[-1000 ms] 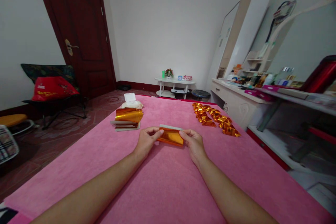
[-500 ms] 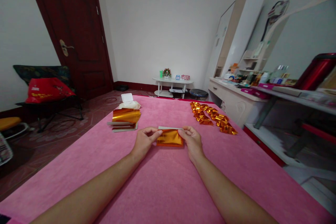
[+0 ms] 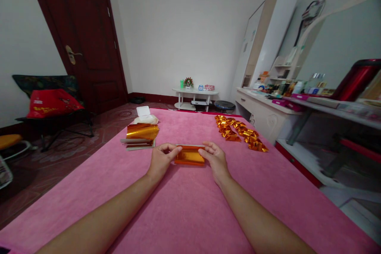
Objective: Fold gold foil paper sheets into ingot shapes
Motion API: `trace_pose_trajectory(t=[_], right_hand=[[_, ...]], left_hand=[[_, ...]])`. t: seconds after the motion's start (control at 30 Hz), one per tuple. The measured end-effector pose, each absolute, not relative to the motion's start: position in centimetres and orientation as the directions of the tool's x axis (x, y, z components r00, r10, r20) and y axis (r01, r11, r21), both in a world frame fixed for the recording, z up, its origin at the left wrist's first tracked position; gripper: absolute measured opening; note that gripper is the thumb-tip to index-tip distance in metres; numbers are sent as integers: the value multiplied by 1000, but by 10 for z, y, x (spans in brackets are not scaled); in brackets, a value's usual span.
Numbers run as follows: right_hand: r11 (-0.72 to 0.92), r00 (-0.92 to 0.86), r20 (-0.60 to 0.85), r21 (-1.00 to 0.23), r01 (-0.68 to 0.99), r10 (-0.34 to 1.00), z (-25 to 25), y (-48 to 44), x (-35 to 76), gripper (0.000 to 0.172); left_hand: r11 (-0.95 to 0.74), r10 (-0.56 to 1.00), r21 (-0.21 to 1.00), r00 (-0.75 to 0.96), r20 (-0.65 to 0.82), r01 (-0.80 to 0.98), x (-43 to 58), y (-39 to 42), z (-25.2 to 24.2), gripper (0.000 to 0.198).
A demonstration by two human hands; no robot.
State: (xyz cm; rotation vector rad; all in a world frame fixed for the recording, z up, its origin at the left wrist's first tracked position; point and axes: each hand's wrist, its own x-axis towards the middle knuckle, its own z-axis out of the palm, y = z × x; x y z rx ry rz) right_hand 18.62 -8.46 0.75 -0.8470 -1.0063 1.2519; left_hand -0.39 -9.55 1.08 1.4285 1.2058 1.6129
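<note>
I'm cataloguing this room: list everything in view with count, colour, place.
cloth: one, pink, foreground
sheet: one, gold, centre, held
stack: one, gold and grey, cloth's left
folded pieces: many, gold, cloth's right
pack: one, white, behind stack
door: one, maroon, left
chair: one, dark green, left
bag: one, red, on chair
stools: two, black rear, yellow left
side table: one, white, far wall
small items: four, mixed, on side table
cabinet: one, white, right rear
dresser: one, white, right
bottles: several, mixed, on dresser
container: one, red, far right
mirror: one, pale-framed, right
left hand: one, bare, sheet's left end
right hand: one, bare, sheet's right end
</note>
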Motion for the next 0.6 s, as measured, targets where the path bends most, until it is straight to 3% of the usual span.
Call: trace_pose_trajectory(t=[0.6], right_hand=[[204, 85, 186, -916, -346, 979, 5, -82, 186, 22]], left_hand=[[-378, 905, 924, -191, 380, 49, 1, -103, 21, 22]])
